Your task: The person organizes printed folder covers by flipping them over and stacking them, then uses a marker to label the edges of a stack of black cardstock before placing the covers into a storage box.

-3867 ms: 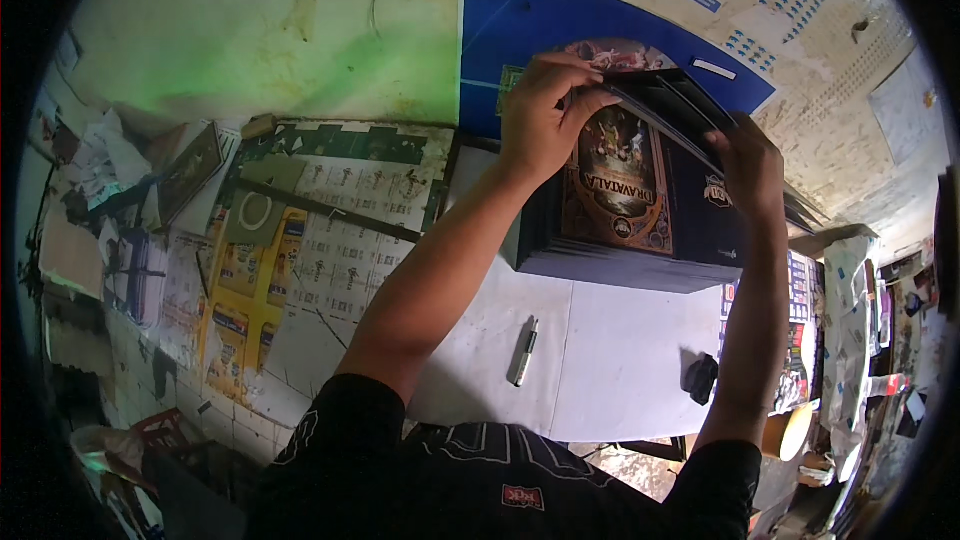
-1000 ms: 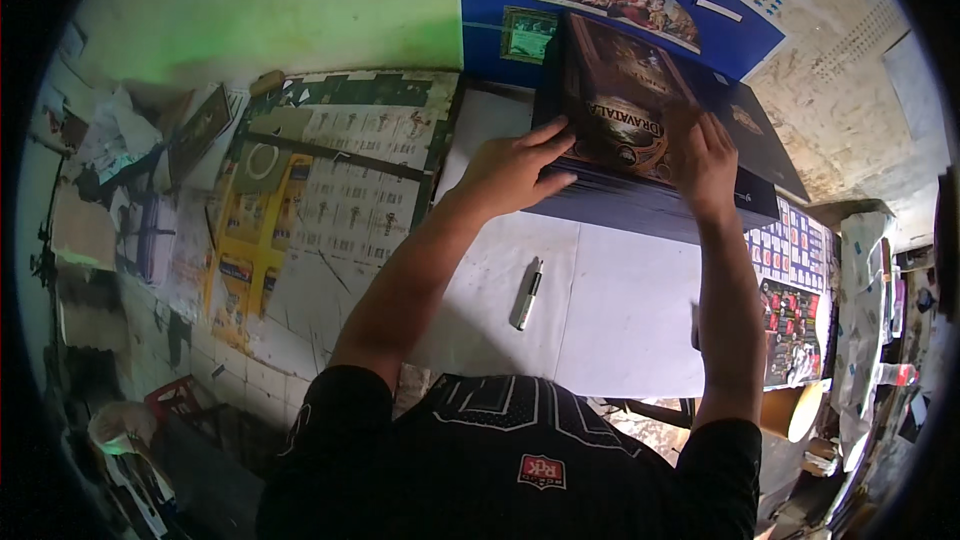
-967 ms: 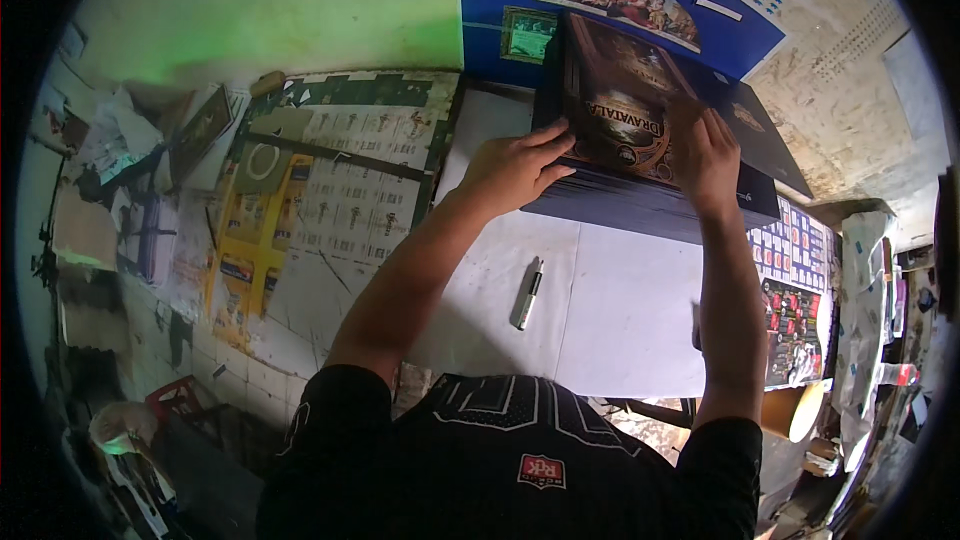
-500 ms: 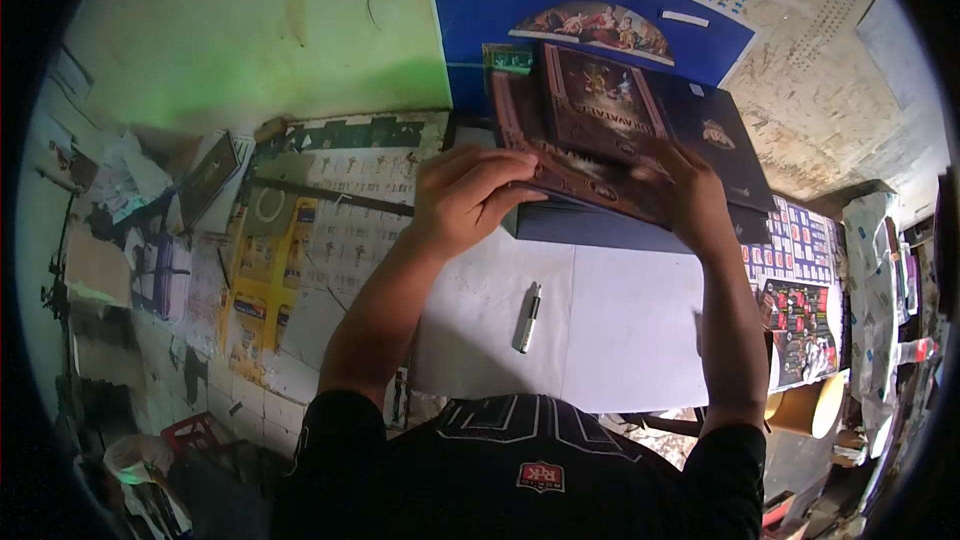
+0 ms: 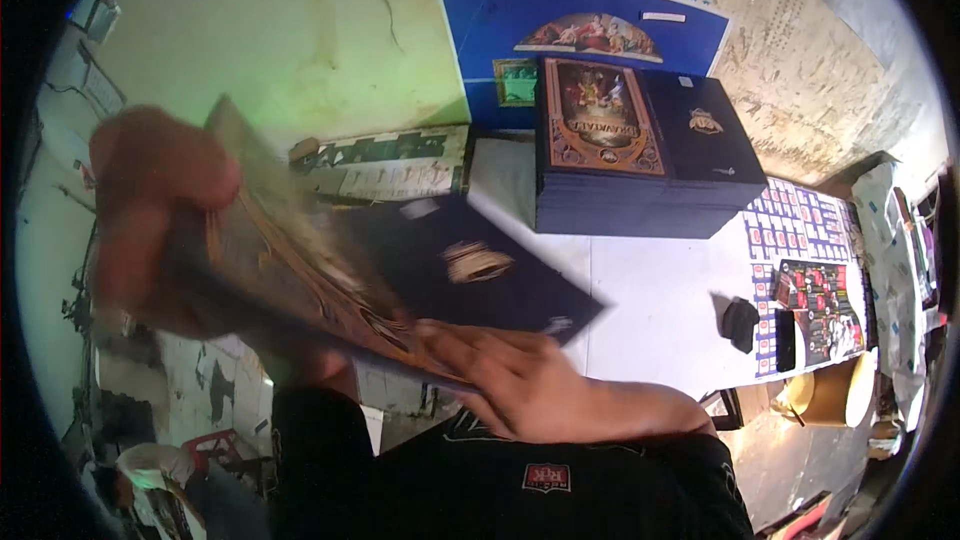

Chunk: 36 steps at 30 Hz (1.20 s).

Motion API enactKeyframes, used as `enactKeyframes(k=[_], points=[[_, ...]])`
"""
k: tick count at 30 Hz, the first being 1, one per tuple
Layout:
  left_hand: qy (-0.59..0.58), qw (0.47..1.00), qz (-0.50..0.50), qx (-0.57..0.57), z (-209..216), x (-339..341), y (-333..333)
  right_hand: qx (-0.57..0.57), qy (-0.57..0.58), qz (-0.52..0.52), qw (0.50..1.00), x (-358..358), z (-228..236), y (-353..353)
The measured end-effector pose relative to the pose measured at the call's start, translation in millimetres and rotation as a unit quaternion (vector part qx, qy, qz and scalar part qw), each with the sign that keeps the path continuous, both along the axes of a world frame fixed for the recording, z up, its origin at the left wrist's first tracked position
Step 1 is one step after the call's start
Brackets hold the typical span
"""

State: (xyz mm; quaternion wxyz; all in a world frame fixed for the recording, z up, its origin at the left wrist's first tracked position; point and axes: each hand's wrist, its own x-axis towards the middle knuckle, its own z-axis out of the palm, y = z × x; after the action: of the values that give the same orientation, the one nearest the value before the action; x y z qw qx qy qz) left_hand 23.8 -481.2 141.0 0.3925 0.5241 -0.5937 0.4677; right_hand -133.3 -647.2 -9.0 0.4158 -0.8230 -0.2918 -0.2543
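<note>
A large printed cover sheet (image 5: pixel 440 260), dark blue with a gold emblem on one half and an ornate brown picture on the other, hangs tilted between my hands on the left. My left hand (image 5: pixel 165 220), smeared by motion, grips its left edge. Fingers of my right hand (image 5: pixel 515 375) lie over its near edge, closed on it. Whether it is one sheet or several, I cannot tell. Beyond it a thick, squared stack of matching covers (image 5: pixel 640 205) stands on the white table surface (image 5: pixel 655 290), apart from both hands.
At the right are a crumpled black object (image 5: pixel 740 323), printed leaflets (image 5: pixel 820 305) and a yellow container (image 5: pixel 840 390) below the table edge. A blue poster (image 5: pixel 470 50) hangs on the wall behind the stack. Someone in pale clothing (image 5: pixel 155 465) is at lower left.
Both hands have come away from the stack, carrying the cover sheet left and toward me. The stack now shows fully. The white pen on the table is no longer visible.
</note>
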Motion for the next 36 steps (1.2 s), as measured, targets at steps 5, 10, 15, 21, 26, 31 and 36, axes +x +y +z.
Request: enactKeyframes(k=[5,10,15,21,26,31,36], points=[[0.085,0.988,0.106,0.072,5.5,7.2,12.9,0.066,0.034,0.205,0.976,31.6,-52.5,-1.0],[0.209,0.963,-0.036,0.166,-31.0,25.6,19.4,-0.190,0.324,-0.205,0.904,49.2,-204.7,-89.1],[0.157,0.962,-0.106,0.197,-64.8,17.2,-45.4,-0.361,0.172,-0.225,0.888,41.3,-296.8,-129.4],[0.211,0.938,-0.169,0.219,-80.7,-4.8,-121.7,-0.285,0.286,-0.289,0.868,32.9,-300.5,-146.0],[0.222,0.909,-0.224,0.274,-91.8,-19.8,-154.3,0.161,0.357,-0.324,0.861,4.4,-219.3,-166.8],[0.275,0.853,-0.305,0.322,-115.3,-29.7,-180.7,0.512,0.005,-0.122,0.850,-56.7,-73.5,-142.7],[0.280,0.820,-0.367,0.338,-135.4,-53.6,-203.9,0.465,-0.003,-0.109,0.879,-103.8,-34.7,-114.8]])
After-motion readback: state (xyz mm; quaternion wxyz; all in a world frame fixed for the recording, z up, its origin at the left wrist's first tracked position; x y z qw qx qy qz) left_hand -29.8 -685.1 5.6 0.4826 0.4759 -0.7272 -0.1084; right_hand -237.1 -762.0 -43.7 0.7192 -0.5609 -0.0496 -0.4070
